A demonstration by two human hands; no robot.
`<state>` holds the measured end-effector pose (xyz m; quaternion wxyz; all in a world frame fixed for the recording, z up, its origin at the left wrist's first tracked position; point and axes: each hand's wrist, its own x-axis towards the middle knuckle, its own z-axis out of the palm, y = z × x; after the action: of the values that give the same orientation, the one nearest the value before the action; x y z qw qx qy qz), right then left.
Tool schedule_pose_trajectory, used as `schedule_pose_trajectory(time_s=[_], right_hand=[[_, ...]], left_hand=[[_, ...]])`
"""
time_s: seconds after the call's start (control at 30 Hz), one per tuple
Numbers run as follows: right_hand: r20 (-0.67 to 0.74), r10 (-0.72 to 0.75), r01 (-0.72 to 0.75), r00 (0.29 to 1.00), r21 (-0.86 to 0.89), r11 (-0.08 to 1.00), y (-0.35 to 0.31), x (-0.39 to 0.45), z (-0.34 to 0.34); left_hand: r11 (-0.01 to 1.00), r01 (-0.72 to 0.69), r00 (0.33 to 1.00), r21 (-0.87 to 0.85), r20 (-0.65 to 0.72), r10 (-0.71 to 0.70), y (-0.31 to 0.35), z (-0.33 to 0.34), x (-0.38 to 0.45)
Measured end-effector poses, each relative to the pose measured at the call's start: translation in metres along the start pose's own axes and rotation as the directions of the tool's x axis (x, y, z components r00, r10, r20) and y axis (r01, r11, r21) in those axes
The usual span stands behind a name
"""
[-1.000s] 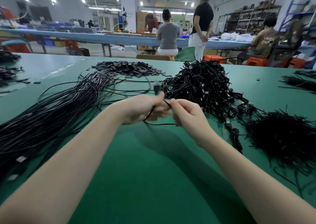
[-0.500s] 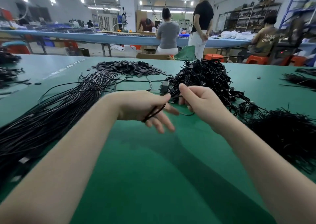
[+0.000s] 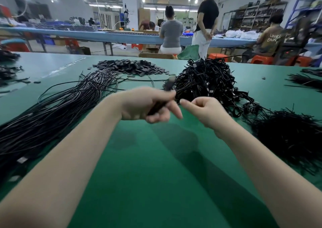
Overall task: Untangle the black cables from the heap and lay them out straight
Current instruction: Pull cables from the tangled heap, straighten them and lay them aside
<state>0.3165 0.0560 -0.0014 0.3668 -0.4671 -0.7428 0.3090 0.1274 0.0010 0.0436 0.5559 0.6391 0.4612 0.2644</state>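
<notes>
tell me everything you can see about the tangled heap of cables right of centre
The heap is a mound of thin black cables, glossy like plastic-jacketed wire, looped and knotted over each other, with small pale connector ends showing here and there. It sits on the green table, just beyond the hands. Loose coils trail from its right side towards a second dark pile. The left hand holds a blurred cable beside it; whether that cable still joins the heap cannot be told.

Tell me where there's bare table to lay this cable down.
Bare green table lies near you, under both forearms, between the straightened cables on the left and the loose pile on the right. Beyond the hands it's crowded: heap.
</notes>
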Motion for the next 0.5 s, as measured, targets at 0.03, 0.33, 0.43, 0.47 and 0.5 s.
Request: schedule_pose_trajectory(time_s=[0.03,0.33,0.43,0.47,0.5], right_hand=[[-0.051,-0.059,0.059,0.997,-0.004,0.998,-0.007,0.001,-0.002],[0.348,-0.173,0.114,0.922,0.184,0.976,-0.025,-0.016,0.026],[0.428,-0.076,0.004,0.900,0.165,0.986,-0.007,-0.016,0.027],[0.411,-0.051,-0.019,0.910,0.164,0.986,-0.001,-0.015,0.028],[0.384,-0.026,-0.056,0.923,0.199,0.978,0.002,-0.013,0.028]], left_hand=[[0.989,0.084,0.996,0.123,-0.026,-0.081,-0.004,0.007,0.007],[0.682,-0.410,0.887,-0.606,-0.440,0.142,-0.002,0.012,0.029],[0.595,-0.476,0.858,-0.648,-0.490,0.153,0.003,0.009,0.023],[0.592,-0.469,0.866,-0.655,-0.473,0.162,0.003,0.007,0.022],[0.602,-0.454,0.877,-0.657,-0.448,0.173,0.002,0.004,0.021]])
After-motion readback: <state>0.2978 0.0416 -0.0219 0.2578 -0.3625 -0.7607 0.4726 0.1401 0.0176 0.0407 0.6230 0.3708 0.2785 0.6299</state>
